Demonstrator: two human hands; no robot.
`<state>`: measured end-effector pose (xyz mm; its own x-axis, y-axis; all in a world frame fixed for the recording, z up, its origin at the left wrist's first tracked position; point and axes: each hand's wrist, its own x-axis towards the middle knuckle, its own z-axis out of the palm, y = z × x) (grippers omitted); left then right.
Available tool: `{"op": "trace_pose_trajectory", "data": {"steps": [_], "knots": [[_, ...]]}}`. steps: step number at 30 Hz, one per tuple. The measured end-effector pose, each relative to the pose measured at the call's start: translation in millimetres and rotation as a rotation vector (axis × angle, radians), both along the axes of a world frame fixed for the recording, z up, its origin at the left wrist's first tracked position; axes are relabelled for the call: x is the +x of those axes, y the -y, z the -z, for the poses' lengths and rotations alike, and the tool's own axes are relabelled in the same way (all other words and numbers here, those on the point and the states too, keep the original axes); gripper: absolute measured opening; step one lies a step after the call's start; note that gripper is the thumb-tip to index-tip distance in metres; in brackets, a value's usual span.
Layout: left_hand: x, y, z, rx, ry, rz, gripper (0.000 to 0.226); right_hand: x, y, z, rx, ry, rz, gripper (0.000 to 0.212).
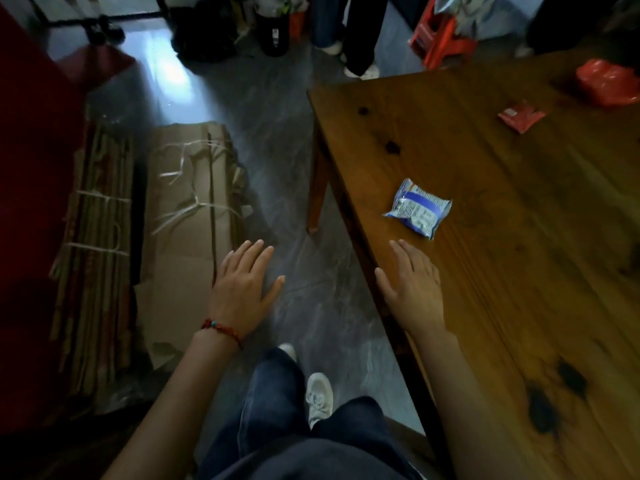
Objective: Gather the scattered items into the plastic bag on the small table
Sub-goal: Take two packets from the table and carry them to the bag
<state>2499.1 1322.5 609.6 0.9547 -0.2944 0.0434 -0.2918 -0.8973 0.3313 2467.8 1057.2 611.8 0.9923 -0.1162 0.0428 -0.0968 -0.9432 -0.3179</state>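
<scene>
Both hands were spread flat and held nothing: the left hand [242, 289] hung over the floor, the right hand [412, 289] over the near edge of the desk [519, 271]. The blue-and-white packet [417, 208] lay just at twelve o'clock of the right hand, the obvious first pick; a grip across its puffed middle should lift it cleanly. A small red sachet [521, 116] lay farther off at one o'clock, with the red plastic bag [607, 81] beyond it, crumpled, its contents not visible.

A blue-white packet [417, 209], a red sachet [520, 116] and a crumpled red bag [606, 81] lie apart on the wooden table [519, 271].
</scene>
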Motion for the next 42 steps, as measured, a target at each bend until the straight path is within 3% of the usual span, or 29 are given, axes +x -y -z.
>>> {"op": "trace_pose_trajectory", "data": {"steps": [11, 17, 29, 42], "knots": [[182.1, 47.3, -7.1, 0.062, 0.004, 0.339, 0.059, 82.9, 8.3, 11.2, 0.016, 0.076, 0.458, 0.049], [237.2, 80.3, -7.0, 0.110, 0.002, 0.531, 0.059, 114.9, 12.9, 13.6, 0.022, 0.023, 0.656, 0.052], [270.5, 113.6, 11.8, 0.106, -0.074, 0.620, 0.069, 159.8, 43.7, 40.9, 0.078, -0.168, 0.702, 0.068], [287.6, 135.3, 12.2, 0.070, -0.111, 0.648, 0.069, 169.9, 45.0, 46.3, 0.143, -0.022, 0.743, 0.058]]}}
